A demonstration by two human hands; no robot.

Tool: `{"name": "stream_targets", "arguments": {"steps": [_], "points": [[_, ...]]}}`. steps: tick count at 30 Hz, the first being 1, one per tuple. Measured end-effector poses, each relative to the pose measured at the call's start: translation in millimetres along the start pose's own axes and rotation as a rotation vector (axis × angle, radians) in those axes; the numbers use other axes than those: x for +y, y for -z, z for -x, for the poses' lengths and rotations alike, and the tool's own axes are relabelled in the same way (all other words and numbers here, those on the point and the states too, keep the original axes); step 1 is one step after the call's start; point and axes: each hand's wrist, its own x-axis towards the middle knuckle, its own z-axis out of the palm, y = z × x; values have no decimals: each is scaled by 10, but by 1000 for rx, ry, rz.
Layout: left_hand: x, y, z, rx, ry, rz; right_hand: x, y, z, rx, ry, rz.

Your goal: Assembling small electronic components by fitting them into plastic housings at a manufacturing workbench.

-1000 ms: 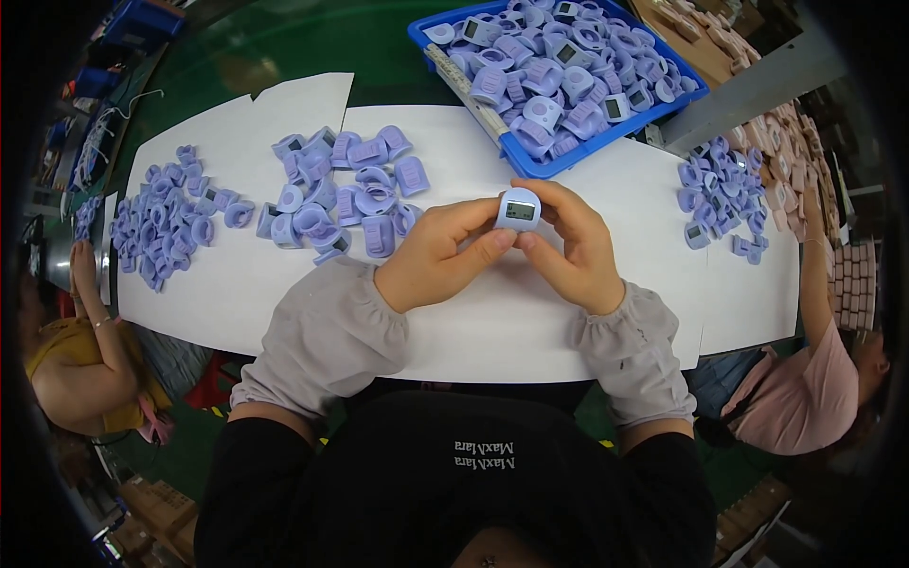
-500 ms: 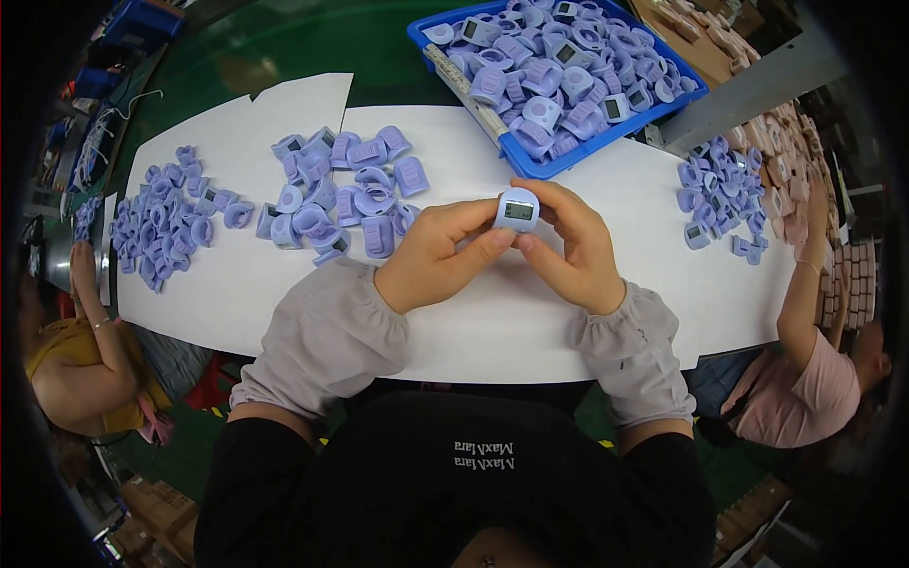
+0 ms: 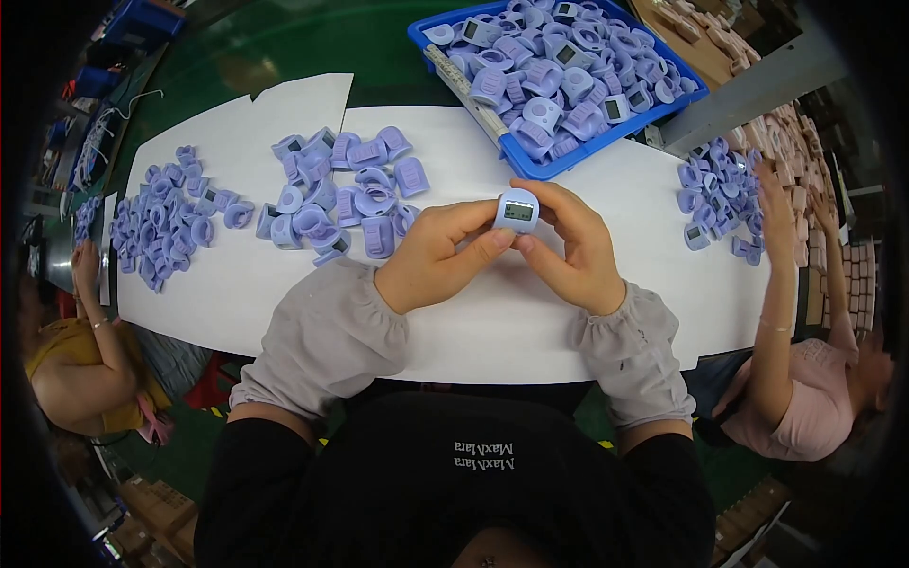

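Observation:
Between my two hands I hold a small lavender device with a grey display [image 3: 518, 211], its screen facing up at me. My left hand [image 3: 437, 248] grips it from the left, thumb at its lower edge. On the other side my right hand [image 3: 572, 248] closes round it, its thumb also at the lower edge. Dark marks show on the display. Left of my left hand lies a loose group of similar lavender devices [image 3: 312, 220], turned various ways. Some show screens, others ridged or hollow sides.
A blue tray [image 3: 532, 172] heaped with lavender devices stands at the far edge of the white-covered table [image 3: 492, 331]. Further piles lie left [image 3: 163, 222] and right [image 3: 720, 189]. A grey post [image 3: 748, 95] rises at right. Two people sit at the sides; pink blocks [image 3: 786, 142] are stacked far right.
The marks on the held device's display have changed. My hands have stayed in place. The person at right has moved an arm in to the right-hand pile.

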Motion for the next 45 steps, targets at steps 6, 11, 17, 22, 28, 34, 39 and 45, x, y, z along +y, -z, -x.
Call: {"name": "stream_targets", "arguments": {"steps": [6, 11, 17, 22, 28, 34, 39, 45], "points": [[-13, 9, 3, -9, 22, -18, -12, -3, -2, -2, -12, -7], [10, -5, -1, -7, -21, 25, 7, -21, 6, 12, -24, -33], [-7, -19, -11, -30, -56, 1, 30, 9, 21, 3, -7, -12], [22, 17, -3, -57, 2, -36, 40, 2, 20, 3, -10, -40], [129, 21, -18, -92, 70, 35, 30, -77, 21, 39, -59, -46], [123, 29, -13, -114, 80, 48, 51, -69, 25, 50, -51, 31], [121, 39, -1, -143, 131, 30, 64, -72, 24, 60, -10, 50], [121, 40, 0, -146, 113, 32, 49, -72, 26, 56, -25, 44]]}}
